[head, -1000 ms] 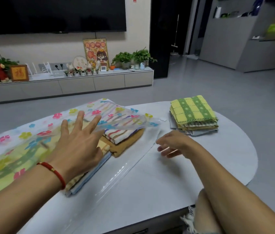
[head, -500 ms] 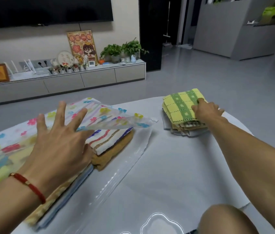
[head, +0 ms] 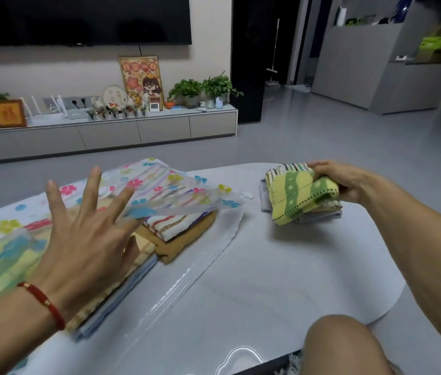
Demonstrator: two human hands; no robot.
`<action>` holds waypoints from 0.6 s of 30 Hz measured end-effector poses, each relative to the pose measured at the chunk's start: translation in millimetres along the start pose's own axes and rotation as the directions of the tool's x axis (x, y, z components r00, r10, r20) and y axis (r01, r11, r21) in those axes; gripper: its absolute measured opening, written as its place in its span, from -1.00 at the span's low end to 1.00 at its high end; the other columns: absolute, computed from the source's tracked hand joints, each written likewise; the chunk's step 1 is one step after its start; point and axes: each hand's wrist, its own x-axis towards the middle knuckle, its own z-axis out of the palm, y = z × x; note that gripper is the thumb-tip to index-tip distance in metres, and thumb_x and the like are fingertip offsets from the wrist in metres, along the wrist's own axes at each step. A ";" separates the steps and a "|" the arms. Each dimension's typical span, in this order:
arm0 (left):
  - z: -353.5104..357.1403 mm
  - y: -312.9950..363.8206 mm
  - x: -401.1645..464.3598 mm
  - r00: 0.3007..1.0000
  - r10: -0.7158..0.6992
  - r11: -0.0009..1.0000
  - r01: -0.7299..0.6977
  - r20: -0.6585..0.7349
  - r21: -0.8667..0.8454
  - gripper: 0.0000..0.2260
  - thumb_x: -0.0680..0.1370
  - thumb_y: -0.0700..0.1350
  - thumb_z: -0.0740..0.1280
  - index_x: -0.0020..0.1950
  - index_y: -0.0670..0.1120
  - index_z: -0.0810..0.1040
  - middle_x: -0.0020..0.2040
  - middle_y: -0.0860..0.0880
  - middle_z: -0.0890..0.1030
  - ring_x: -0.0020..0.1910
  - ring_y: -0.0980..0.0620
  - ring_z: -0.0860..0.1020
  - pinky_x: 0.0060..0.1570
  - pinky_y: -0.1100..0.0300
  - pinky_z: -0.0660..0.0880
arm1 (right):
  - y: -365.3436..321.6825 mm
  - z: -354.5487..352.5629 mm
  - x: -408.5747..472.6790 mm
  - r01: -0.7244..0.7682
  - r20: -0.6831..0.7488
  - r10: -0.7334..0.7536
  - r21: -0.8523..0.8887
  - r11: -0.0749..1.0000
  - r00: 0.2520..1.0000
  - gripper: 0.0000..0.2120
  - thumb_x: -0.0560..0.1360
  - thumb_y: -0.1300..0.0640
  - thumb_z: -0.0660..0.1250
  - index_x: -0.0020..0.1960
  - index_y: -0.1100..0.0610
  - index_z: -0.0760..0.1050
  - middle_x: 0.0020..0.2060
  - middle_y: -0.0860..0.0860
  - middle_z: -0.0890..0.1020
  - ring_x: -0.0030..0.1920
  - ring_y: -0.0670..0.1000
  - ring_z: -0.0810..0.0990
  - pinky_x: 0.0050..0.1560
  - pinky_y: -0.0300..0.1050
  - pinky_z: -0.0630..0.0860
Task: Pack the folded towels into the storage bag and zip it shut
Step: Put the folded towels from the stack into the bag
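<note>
Left hand [head: 84, 236] flat, fingers spread wide, on the flowered storage bag [head: 159, 185], bag mouth open over stacked towels [head: 181, 231] on the white table [head: 281, 266]. Farther right, right hand [head: 341, 180] grips the yellow-green towel [head: 297, 196], fingers curled round its edge, lifting it off the small towel pile [head: 319, 215].

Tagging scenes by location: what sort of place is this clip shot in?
Most likely a home living room. A large wall-mounted TV hangs above a low media cabinet lined with potted plants and a framed cartoon picture, and the person packs towels on a white coffee table.
</note>
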 end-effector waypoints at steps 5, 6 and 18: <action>-9.8 -30.2 -39.4 0.997 0.023 0.996 -0.029 0.077 0.079 -0.70 0.34 0.17 0.40 -0.02 0.08 0.72 0.45 -0.17 0.45 0.52 -0.44 0.08 0.24 -0.63 -0.13 | 10.6 12.5 -70.4 0.001 0.139 -0.024 0.166 0.986 0.990 -0.63 0.51 0.30 0.21 0.20 0.04 0.63 0.03 0.16 0.70 -0.25 0.11 0.74 -0.34 0.04 0.65; -13.2 -36.9 -48.6 0.995 0.006 0.995 -0.015 0.098 0.097 -0.74 0.33 0.17 0.40 -0.12 0.06 0.73 0.43 -0.17 0.46 0.51 -0.44 0.08 0.22 -0.64 -0.11 | 12.3 18.8 -87.0 0.005 0.185 -0.037 0.167 0.986 0.982 -0.63 0.52 0.28 0.22 0.22 0.02 0.64 0.03 0.14 0.72 -0.24 0.09 0.74 -0.33 0.02 0.65; -33.8 -81.8 -147.8 0.903 -0.205 0.979 0.189 0.377 0.080 -0.31 0.45 0.23 0.22 0.55 0.15 0.10 0.62 0.14 -0.04 0.56 -0.32 -0.13 0.25 -0.58 0.08 | 43.5 192.4 -223.5 -0.035 0.622 -0.028 0.089 0.995 0.783 -0.67 0.52 0.37 0.39 0.21 0.10 0.66 0.14 0.25 0.71 -0.07 0.18 0.73 -0.17 -0.02 0.69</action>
